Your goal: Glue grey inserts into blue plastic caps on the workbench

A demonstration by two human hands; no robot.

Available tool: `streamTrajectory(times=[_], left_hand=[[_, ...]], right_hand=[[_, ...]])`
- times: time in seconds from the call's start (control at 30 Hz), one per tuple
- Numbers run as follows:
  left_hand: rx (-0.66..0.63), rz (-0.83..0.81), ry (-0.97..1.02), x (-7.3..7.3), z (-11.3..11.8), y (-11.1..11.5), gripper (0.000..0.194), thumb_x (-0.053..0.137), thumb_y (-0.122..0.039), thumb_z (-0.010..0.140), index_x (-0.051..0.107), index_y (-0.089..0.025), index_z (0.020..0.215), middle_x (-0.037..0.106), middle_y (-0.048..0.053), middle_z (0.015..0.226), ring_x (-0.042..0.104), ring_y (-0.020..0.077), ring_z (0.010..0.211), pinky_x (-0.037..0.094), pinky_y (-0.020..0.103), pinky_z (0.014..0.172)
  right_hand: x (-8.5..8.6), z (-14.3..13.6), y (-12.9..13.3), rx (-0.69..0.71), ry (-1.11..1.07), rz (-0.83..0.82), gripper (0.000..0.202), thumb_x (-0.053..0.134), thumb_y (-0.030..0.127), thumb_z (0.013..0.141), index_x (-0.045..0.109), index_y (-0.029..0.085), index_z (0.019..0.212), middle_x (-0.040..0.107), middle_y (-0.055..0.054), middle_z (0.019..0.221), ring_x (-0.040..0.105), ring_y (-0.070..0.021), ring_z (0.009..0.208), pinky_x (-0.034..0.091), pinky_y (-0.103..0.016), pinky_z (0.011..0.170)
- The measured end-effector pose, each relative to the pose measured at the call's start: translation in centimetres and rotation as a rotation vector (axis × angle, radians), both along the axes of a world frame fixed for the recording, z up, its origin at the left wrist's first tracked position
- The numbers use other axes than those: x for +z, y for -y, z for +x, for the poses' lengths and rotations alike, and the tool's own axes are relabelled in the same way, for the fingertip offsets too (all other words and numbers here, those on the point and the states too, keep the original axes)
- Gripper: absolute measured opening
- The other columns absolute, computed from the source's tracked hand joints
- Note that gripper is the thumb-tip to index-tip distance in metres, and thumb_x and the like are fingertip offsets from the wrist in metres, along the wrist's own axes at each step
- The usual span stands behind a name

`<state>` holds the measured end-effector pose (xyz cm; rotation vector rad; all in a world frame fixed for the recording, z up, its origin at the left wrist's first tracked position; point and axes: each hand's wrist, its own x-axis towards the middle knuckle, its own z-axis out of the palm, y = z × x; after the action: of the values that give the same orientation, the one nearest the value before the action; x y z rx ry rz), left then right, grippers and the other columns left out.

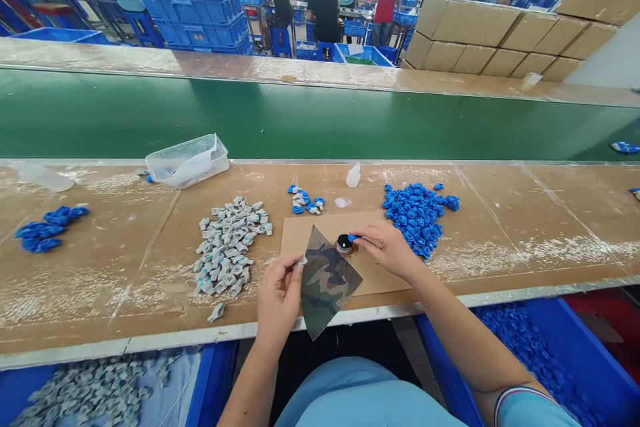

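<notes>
Gray pile (233,247) and blue pile (415,217) flank a camouflage sheet (327,283) and jar (345,251) of something black; left hand (280,300) pinches a pale piece (302,261), right hand (384,250) a blue piece (352,238) at the jar; blue bins (214,383) below hold more

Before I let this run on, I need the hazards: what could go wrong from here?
The right hand holds a blue piece at the small round container, so a bump might tip it. The camouflage sheet juts past the table's front edge and could be dragged off. One grey piece lies alone near that edge and might get knocked down.
</notes>
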<state>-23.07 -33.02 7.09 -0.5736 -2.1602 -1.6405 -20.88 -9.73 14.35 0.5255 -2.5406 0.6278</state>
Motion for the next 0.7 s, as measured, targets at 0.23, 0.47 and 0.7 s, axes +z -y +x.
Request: streamTrajectory(times=[0.23, 0.47, 0.7], left_hand=[[-0.211, 0.249, 0.282, 0.1, 0.9, -2.8, 0.02, 0.057, -0.028, 0.081, 0.066, -0.014, 0.092, 0.063, 0.008, 0.088, 0.06, 0.0139, 0.081, 0.049, 0.025, 0.075], [-0.256, 0.479, 0.589, 1.1, 0.6, -4.2, 0.034, 0.068, -0.034, 0.068, 0.061, -0.012, 0.094, 0.065, 0.009, 0.091, 0.061, 0.0146, 0.087, 0.049, 0.028, 0.082], [-0.293, 0.527, 0.679, 1.7, 0.6, -5.0, 0.035, 0.07, -0.032, 0.063, 0.059, -0.012, 0.09, 0.063, 0.007, 0.087, 0.061, 0.0134, 0.084, 0.049, 0.026, 0.081]], right_hand=[[-0.3, -0.3, 0.1, 0.041, -0.048, 0.113, 0.018, 0.058, 0.013, 0.084, 0.069, 0.013, 0.098, 0.068, -0.005, 0.088, 0.061, -0.0156, 0.079, 0.049, -0.026, 0.07], [-0.5, -0.6, 0.3, -0.174, 0.349, -0.46, 0.025, 0.062, 0.027, 0.078, 0.071, 0.012, 0.096, 0.069, -0.008, 0.093, 0.066, -0.0172, 0.082, 0.053, -0.029, 0.077], [0.3, -0.7, 0.5, -0.177, 0.61, -0.848, 0.041, 0.07, 0.038, 0.065, 0.069, 0.01, 0.094, 0.069, -0.008, 0.091, 0.066, -0.0165, 0.081, 0.054, -0.03, 0.079]])
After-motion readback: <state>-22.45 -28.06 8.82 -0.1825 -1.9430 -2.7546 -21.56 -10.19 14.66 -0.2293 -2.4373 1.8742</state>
